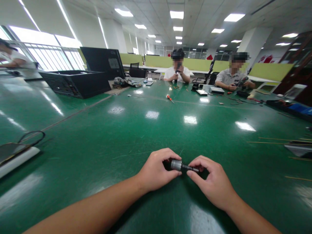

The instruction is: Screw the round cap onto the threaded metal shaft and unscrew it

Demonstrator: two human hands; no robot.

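Observation:
Low in the middle of the view is a metal tool piece (176, 165), a wide silver cylinder with a thin dark shaft pointing right. It lies nearly level, just above or on the green tabletop; I cannot tell which. My left hand (159, 170) grips the cylinder, thumb in front and fingers behind. My right hand (212, 178) is closed about the shaft, with its thumb and forefinger at either side of it. The piece's exact kind is unclear, and its left end is partly hidden by my left hand.
A red-handled screwdriver (170, 98) lies farther up the green table (122, 133). A black computer case (75, 84) stands at the back left, and a white-edged device (17, 159) at the left. Thin rods (268, 142) stick in from the right. Two people sit across the table, handling things.

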